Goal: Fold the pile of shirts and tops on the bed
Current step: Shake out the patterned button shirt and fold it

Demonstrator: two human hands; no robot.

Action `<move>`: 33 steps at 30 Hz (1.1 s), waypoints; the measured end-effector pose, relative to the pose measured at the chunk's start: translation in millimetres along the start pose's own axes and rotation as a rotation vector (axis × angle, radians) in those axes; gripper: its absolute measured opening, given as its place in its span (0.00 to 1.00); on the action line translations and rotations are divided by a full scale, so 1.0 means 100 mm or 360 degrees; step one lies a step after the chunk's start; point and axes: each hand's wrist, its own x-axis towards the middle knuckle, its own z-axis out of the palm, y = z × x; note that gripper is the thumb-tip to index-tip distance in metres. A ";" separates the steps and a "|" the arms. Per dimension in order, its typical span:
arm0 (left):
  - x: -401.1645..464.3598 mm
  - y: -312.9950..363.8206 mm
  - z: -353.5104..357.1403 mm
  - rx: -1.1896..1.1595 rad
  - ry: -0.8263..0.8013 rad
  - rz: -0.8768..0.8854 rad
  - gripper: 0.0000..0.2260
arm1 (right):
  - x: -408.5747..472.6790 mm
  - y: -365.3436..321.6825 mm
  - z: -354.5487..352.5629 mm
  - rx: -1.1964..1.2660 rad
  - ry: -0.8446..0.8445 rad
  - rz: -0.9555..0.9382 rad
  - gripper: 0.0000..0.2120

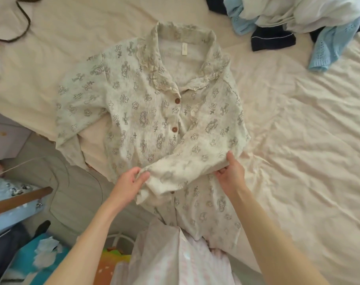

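Observation:
A cream button-up shirt [142, 112] printed with grey crosses and small figures lies front-up on the bed [298, 140], collar toward the far side. Its right sleeve is folded across the lower front. My left hand [132, 182] pinches that sleeve's cuff end. My right hand [231, 171] grips the same sleeve where it crosses the shirt's right side. The other sleeve hangs toward the bed's left edge. A pile of tops [294, 19] in white, light blue and navy sits at the far right corner.
The bed's left edge runs diagonally at lower left, with floor clutter and a wooden bar [18, 199] beyond it. A dark cord [23, 23] lies on the sheet at the far left. Wrinkled cream sheet fills the right side.

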 end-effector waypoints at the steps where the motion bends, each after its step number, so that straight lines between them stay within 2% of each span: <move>1: -0.03 0.06 -0.03 -0.0090 0.0075 0.0078 0.06 | -0.02 -0.04 0.01 0.0051 0.0007 -0.0043 0.09; 3: -0.09 0.17 -0.10 -0.0163 0.0147 0.0186 0.02 | -0.07 -0.12 0.02 0.0105 -0.0006 -0.0131 0.09; 5: -0.12 0.18 -0.16 -0.0150 0.0078 0.0167 0.03 | -0.11 -0.17 0.02 0.0188 -0.0039 -0.0149 0.10; 8: -0.10 0.00 -0.21 -0.0191 -0.0176 -0.0131 0.06 | -0.19 -0.12 -0.01 0.0218 -0.0246 -0.0052 0.15; 10: -0.11 -0.17 -0.22 -0.0384 -0.0344 -0.0430 0.15 | -0.21 0.04 -0.03 0.0109 -0.0383 0.0033 0.17; 12: -0.14 -0.27 -0.22 -0.0620 -0.0507 -0.0654 0.20 | -0.24 0.25 -0.03 -0.0019 -0.0438 0.0108 0.16; 14: -0.15 -0.38 -0.21 -0.0619 -0.0668 -0.0715 0.17 | -0.27 0.46 -0.01 -0.0235 -0.0456 0.0123 0.13; 15: -0.15 -0.43 -0.20 -0.0557 -0.0703 -0.0705 0.13 | -0.29 0.56 0.00 -0.0355 -0.0456 0.0119 0.10; 17: -0.15 -0.54 -0.22 -0.0378 -0.0574 -0.0602 0.09 | -0.35 0.74 0.01 -0.0571 -0.0406 0.0101 0.07; 19: -0.12 -0.66 -0.27 -0.0141 -0.0314 -0.0385 0.11 | -0.39 0.86 0.00 -0.0784 -0.0280 0.0037 0.07; 21: -0.12 -0.72 -0.33 -0.0083 -0.0232 -0.0260 0.11 | -0.41 0.93 -0.04 -0.0886 -0.0159 0.0021 0.08; 23: -0.14 -0.78 -0.35 0.0037 -0.0436 -0.0333 0.09 | -0.43 0.93 -0.07 -0.0991 -0.0081 0.0060 0.07; 25: -0.12 -0.84 -0.34 0.0367 -0.0700 -0.0449 0.11 | -0.43 0.90 -0.09 -0.1137 0.0006 0.0122 0.08; 26: -0.08 -0.85 -0.33 0.0528 -0.0723 -0.0440 0.13 | -0.43 0.86 -0.09 -0.1186 0.0061 0.0135 0.08; 28: 0.06 -0.75 -0.32 0.0632 -0.0523 -0.0286 0.13 | -0.42 0.76 -0.06 -0.1204 0.0198 0.0056 0.09; 31: 0.36 -0.28 -0.28 0.0556 -0.0167 0.0125 0.12 | -0.33 0.50 0.04 -0.1064 0.0421 -0.0201 0.15; 33: 0.58 0.14 -0.20 0.0492 -0.0068 0.0354 0.11 | -0.22 0.27 0.11 -0.0909 0.0483 -0.0298 0.15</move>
